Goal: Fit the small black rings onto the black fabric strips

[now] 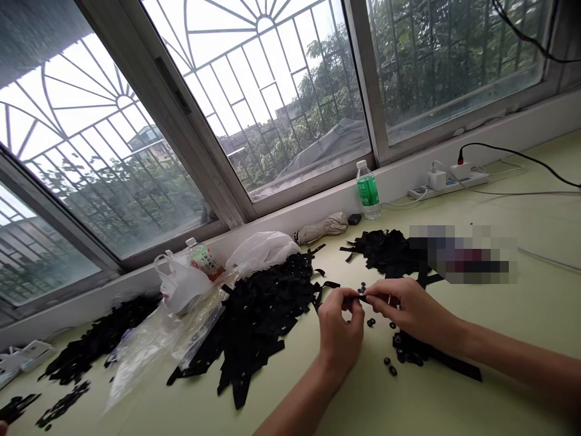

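My left hand [340,327] and my right hand [417,313] meet above the table, thumb and fingers of each pinched together. Between their fingertips runs a short piece of black fabric strip [362,297], mostly covered by the fingers. Small round black pieces with a hole, like buttons or snap parts [390,367], lie scattered under and around both hands. More of them rest by a dark cluster below my right hand, where a long black strip [460,366] sticks out. Left of my left hand spreads a big heap of black fabric strips [267,297].
A smaller strip pile [385,249] lies behind my right hand. Along the sill stand a green-labelled bottle [368,192], a power strip [463,180] with cables, and white plastic bags [179,281]. Another dark heap [104,333] lies far left; someone's fingertip [2,429] shows at the lower-left edge.
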`<state>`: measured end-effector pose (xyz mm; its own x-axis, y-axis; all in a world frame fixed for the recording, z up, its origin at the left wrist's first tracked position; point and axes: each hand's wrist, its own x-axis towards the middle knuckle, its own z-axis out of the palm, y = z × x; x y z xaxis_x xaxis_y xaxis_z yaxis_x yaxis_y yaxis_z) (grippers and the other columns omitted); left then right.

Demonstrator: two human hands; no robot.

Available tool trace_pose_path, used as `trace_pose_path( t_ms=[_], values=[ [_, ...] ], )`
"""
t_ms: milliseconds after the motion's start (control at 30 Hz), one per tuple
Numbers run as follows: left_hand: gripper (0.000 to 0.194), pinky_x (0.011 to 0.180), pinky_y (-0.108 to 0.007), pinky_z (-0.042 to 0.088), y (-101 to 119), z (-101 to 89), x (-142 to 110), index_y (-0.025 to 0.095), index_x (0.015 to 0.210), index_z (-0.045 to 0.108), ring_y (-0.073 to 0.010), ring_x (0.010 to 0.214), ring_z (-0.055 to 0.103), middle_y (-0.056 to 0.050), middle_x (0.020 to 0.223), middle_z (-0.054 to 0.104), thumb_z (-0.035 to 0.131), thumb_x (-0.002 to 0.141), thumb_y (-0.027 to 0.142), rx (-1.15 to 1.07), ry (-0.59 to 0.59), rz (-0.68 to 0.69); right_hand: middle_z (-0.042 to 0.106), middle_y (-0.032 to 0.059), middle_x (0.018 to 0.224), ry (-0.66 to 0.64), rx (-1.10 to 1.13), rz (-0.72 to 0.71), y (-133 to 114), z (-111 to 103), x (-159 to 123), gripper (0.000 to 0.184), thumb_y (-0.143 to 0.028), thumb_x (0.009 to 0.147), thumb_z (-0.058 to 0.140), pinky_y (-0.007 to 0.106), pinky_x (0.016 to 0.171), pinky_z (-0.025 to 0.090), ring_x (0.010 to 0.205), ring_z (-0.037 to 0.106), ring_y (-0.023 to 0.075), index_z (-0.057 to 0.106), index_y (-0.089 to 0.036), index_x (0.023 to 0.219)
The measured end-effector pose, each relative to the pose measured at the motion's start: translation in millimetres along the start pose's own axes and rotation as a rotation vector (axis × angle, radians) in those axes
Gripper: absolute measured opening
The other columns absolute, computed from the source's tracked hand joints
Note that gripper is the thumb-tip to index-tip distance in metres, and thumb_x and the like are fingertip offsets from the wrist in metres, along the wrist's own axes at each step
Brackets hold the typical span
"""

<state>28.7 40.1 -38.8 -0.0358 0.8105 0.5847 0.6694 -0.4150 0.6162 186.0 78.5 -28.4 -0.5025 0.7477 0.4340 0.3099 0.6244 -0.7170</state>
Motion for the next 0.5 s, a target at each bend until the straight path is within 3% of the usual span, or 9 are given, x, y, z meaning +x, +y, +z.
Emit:
trace_pose_path(
  t_ms=[500],
  values=[
    [0.008, 0.067, -0.027, 0.047, -5.1, 0.0, 2.9, 0.015, 0.087, 0.063, -0.0162, 0.072, 0.061, -0.005, 0.08, 0.068, 0.057, 0.084, 0.019, -0.09, -0.069, -0.1, 0.062, 0.0006, 0.064, 0.035, 0.022, 0.136, 1.3, -3.0, 2.5, 0.023, -0.03, 0.087, 0.044, 0.025, 0.053, 0.041, 0.059, 0.058, 0.0158, 0.063, -0.019, 0.079]
  ],
)
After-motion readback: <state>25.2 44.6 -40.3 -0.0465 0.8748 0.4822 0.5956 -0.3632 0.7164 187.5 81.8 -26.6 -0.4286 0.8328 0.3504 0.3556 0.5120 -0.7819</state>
